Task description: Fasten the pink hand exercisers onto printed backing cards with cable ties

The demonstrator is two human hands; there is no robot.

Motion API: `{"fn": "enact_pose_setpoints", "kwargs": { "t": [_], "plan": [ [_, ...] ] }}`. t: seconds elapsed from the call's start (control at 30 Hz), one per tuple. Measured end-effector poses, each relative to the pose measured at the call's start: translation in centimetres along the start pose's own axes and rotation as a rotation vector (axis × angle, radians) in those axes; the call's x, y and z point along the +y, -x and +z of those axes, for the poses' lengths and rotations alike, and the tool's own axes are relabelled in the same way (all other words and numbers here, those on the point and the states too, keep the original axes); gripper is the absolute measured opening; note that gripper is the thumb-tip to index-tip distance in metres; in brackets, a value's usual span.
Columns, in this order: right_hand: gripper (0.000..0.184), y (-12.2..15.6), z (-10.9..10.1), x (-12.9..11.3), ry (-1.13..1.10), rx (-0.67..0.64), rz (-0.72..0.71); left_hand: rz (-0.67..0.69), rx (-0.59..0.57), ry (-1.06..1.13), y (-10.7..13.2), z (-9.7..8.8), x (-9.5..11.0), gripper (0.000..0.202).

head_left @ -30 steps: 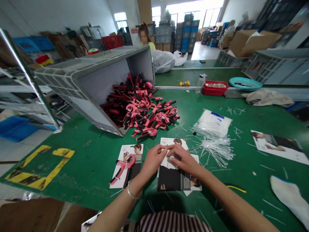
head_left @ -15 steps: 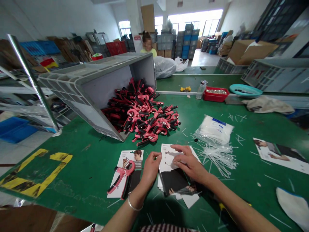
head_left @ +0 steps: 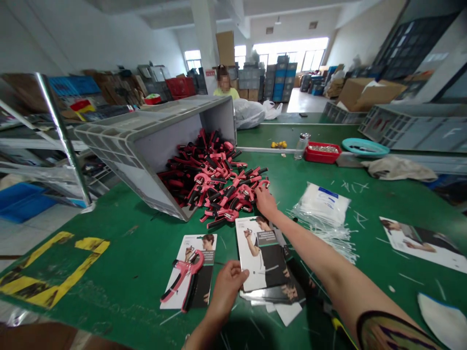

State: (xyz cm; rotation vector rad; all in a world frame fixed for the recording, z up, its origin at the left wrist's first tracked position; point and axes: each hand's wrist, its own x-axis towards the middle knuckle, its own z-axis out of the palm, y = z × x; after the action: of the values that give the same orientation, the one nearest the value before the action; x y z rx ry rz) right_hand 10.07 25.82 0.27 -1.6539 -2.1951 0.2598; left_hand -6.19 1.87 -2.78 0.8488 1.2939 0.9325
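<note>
My right hand (head_left: 265, 200) is stretched out to the near edge of the pile of pink-and-black hand grippers (head_left: 215, 177), fingers curled down onto them; what they hold is hidden. My left hand (head_left: 226, 286) rests at the lower left edge of the top printed card (head_left: 258, 253), fingers curled against the stack of cards (head_left: 272, 294). To its left lies another card with one hand gripper fastened on it (head_left: 188, 277).
A grey crate (head_left: 146, 141) lies tipped on its side, spilling the grippers onto the green table (head_left: 120, 253). A bag of white cable ties (head_left: 323, 204) and loose ties (head_left: 337, 243) lie to the right. A red tray (head_left: 323, 153), a bottle and a teal bowl stand farther back. A person sits beyond the crate.
My right hand left the card stack and reached forward to the pile of grippers. My left hand slid down to the card's lower left edge. The camera tilted up.
</note>
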Motion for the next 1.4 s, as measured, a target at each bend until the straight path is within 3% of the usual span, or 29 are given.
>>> {"fn": "enact_pose_setpoints", "kwargs": {
  "t": [0.13, 0.23, 0.3, 0.37, 0.43, 0.53, 0.6, 0.7, 0.8, 0.9, 0.97, 1.07, 1.17, 1.27, 1.4],
  "plan": [
    [0.021, 0.9, -1.0, 0.0, 0.046, -0.032, 0.001, -0.005, -0.090, -0.195, -0.1, -0.5, -0.7, 0.046],
    [0.024, 1.9, -3.6, 0.3, 0.059, -0.007, 0.013, 0.211, 0.091, -0.399, -0.6, -1.9, 1.2, 0.047],
    [0.028, 3.2, -5.5, -0.3, 0.057, 0.070, -0.005, 0.335, 0.129, -0.314, -1.1, -2.0, 3.7, 0.045],
    [0.029, 5.4, -7.0, -1.7, 0.030, 0.124, -0.083, 0.408, 0.037, -0.110, -1.7, -1.2, 6.6, 0.053],
    [0.026, 8.4, -7.8, -3.4, -0.031, 0.080, -0.198, 0.493, -0.015, 0.000, -2.3, 0.0, 9.0, 0.063],
    [0.023, 12.9, -7.8, -4.8, -0.154, -0.036, -0.285, 0.519, -0.009, -0.013, -3.3, 1.3, 10.3, 0.047],
    [0.022, 15.1, -7.5, -4.2, -0.198, -0.001, -0.225, 0.449, -0.043, -0.021, -4.1, 1.2, 9.7, 0.036],
    [0.023, 16.4, -6.7, -1.9, -0.232, 0.028, -0.047, 0.266, -0.124, 0.041, -5.4, 0.4, 7.8, 0.034],
    [0.027, 16.1, -5.4, 0.1, -0.397, -0.204, 0.039, 0.107, -0.151, 0.054, -6.6, 0.1, 6.2, 0.034],
    [0.026, 15.3, -4.0, 0.8, -0.562, -0.347, 0.111, 0.071, -0.120, -0.059, -7.4, 0.4, 5.4, 0.033],
    [0.028, 15.1, -3.2, 1.0, -0.630, -0.390, 0.173, 0.118, -0.091, -0.166, -7.6, 0.6, 5.1, 0.031],
    [0.030, 16.1, -2.5, 1.0, -0.597, -0.399, 0.187, 0.296, -0.098, -0.430, -7.1, 0.4, 4.6, 0.023],
    [0.027, 18.2, -2.3, 0.8, -0.391, -0.351, 0.127, 0.448, -0.138, -0.658, -6.1, 0.2, 3.9, 0.021],
    [0.019, 20.0, -2.6, 0.3, -0.191, -0.213, 0.036, 0.528, -0.075, -0.814, -5.9, 0.2, 3.5, 0.020],
    [0.017, 20.6, -2.4, -0.3, -0.218, -0.177, -0.181, 0.594, -0.030, -0.846, -7.2, 1.0, 3.8, 0.025]
  ]
}}
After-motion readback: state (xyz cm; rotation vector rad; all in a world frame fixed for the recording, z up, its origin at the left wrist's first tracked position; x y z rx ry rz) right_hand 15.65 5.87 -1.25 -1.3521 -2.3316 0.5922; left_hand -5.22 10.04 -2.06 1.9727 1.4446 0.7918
